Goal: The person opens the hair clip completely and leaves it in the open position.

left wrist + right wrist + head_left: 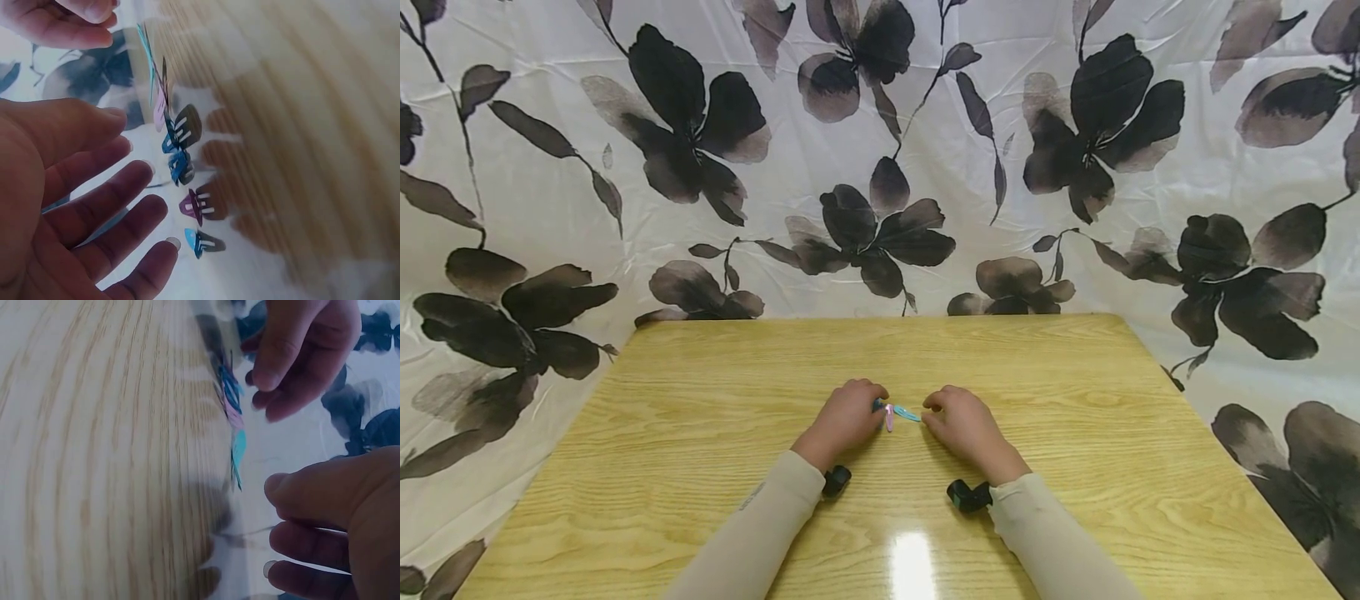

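Note:
Several small hair clips lie close together on the wooden table (1045,375). A teal snap clip (907,413) and a pink snap clip (890,418) show between the hands. In the left wrist view, dark blue claw clips (178,165), a purple claw clip (192,207) and a light blue claw clip (195,242) form a row. My left hand (850,417) hovers beside the claw clips, fingers spread and holding nothing; in the head view it hides most of them. Near the teal clip's outer end is my right hand (962,425), its fingers loosely bent around no object.
A dark wrist camera (837,482) sits at the left wrist, another camera (968,496) at the right. Behind the table's far edge hangs a white cloth (985,183) with dark flowers. Light glares off the near part of the tabletop.

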The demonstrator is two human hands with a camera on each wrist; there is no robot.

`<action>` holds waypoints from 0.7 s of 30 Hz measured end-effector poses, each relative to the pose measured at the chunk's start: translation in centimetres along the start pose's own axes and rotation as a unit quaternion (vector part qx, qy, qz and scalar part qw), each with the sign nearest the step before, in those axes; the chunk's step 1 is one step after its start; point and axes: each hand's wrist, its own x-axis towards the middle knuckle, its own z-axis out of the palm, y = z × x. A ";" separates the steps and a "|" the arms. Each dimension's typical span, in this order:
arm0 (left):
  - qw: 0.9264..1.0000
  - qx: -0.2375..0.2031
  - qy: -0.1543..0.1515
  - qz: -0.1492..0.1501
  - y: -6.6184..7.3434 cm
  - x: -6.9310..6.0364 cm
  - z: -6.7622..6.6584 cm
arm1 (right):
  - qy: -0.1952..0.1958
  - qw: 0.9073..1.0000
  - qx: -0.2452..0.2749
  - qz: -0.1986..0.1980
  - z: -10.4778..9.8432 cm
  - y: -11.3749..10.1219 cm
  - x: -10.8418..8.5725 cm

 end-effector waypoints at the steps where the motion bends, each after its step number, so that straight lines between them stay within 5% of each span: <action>1: 1.000 0.000 -0.001 0.001 0.1 0.1 0.0 | -0.001 1.000 0.001 0.000 0.0 -0.1 0.1; 21: 1.000 0.025 -0.007 0.006 0.9 1.2 0.5 | -0.021 1.000 -0.002 0.003 0.7 -0.4 0.6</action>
